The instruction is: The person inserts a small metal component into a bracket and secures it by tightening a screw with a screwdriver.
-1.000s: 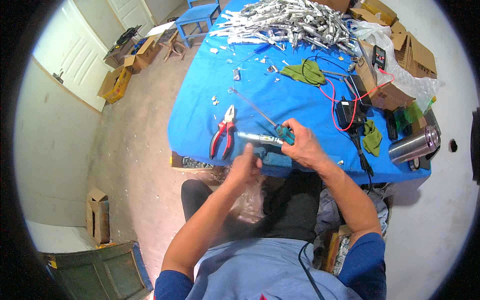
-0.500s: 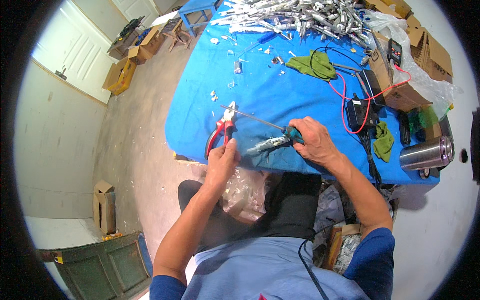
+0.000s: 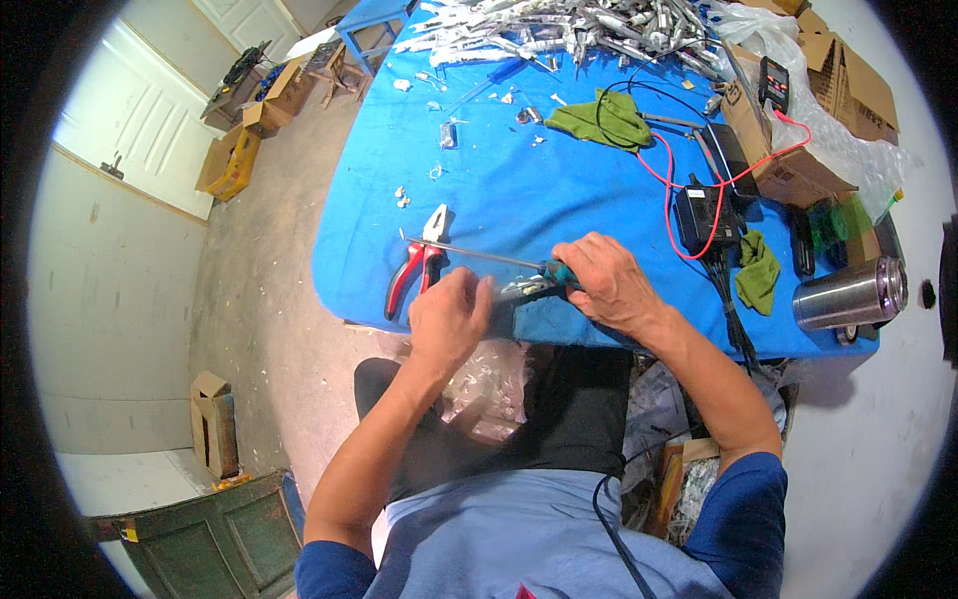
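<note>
The right hand [image 3: 607,285] grips the screwdriver [image 3: 499,259], which points left over the pliers [image 3: 430,260]. The part [image 3: 525,289] is between the hands, near side of the table [image 3: 499,185]; whether the left hand [image 3: 449,311] holds it, I cannot tell.

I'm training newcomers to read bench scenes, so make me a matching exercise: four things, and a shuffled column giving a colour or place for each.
Things
1. Pliers
2. Screwdriver
3. Flask
4. Table

Colours and places
A. Blue on top
B. Silver, toward the picture's right side
C. Red-and-black-handled
D. Held in the right hand

Pairs: 1-C, 2-D, 3-B, 4-A
</note>
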